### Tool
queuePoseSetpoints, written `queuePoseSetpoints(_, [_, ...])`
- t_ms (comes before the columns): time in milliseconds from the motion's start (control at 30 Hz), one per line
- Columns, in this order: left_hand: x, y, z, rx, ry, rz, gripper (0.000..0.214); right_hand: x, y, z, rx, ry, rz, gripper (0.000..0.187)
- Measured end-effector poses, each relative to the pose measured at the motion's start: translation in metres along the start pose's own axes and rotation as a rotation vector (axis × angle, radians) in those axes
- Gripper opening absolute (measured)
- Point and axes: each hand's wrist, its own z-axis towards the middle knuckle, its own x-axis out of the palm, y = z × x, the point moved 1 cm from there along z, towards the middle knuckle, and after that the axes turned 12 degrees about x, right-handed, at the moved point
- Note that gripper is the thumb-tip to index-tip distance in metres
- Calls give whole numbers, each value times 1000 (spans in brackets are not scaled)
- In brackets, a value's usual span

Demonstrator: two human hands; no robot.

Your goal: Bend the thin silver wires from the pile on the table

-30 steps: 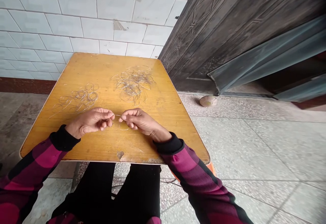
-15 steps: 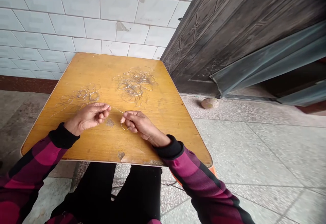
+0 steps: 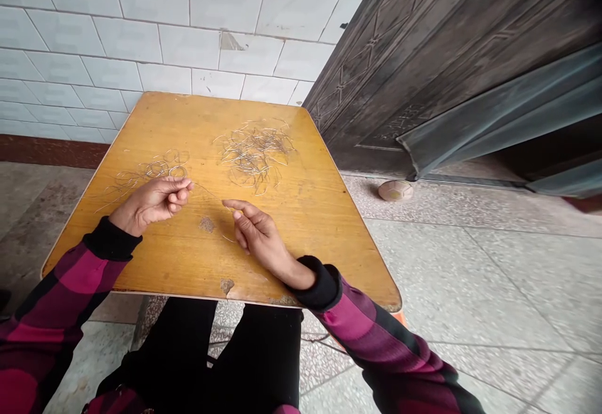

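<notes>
My left hand [image 3: 153,204] is on the yellow wooden table top [image 3: 301,257], its fingers pinched on a thin metal wire [image 3: 202,189] that runs off to the right. My right hand [image 3: 256,235] rests a little to the right with its fingers apart, and it holds nothing I can make out. A faint bit of wire [image 3: 229,238] lies just by its fingertips. A larger tangled pile of wire loops [image 3: 254,153] sits at the far middle of the table. A smaller tangle [image 3: 150,172] lies just beyond my left hand.
Chipped patches [image 3: 207,224] mark the table top near the front. White tiles [image 3: 188,25] cover the wall behind it. A dark carved door [image 3: 423,69] stands to the right, and a small round stone [image 3: 395,191] lies on the speckled floor [image 3: 461,276].
My hands have moved apart. My right hand has let go of the wire loop and drawn back with its fingers spread, while my left hand has shifted left, keeping the wire.
</notes>
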Motion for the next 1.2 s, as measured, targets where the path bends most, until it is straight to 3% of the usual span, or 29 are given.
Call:
queuePoseSetpoints(100, [0, -1, 0, -6, 19, 24, 32, 1, -2, -2, -39, 18, -51, 45])
queuePoseSetpoints(300, [-3, -1, 1, -2, 56, 44, 29, 0, -6, -4, -138, -54, -207, 36])
queuePoseSetpoints(467, [-5, -2, 2, -21, 84, 127, 26, 0, -4, -4, -204, -13, -390, 31])
queuePoseSetpoints(633, [-5, -4, 0, -21, 109, 191, 25, 0, -3, -6, -211, 16, -418, 26])
queuePoseSetpoints(967, [-9, 5, 7, -116, 303, 319, 19, 1, 0, -6, -241, 257, -586, 21])
queuePoseSetpoints(1200, [0, 10, 8, -142, 327, 412, 20, 4, -1, -4, -243, 360, -576, 22])
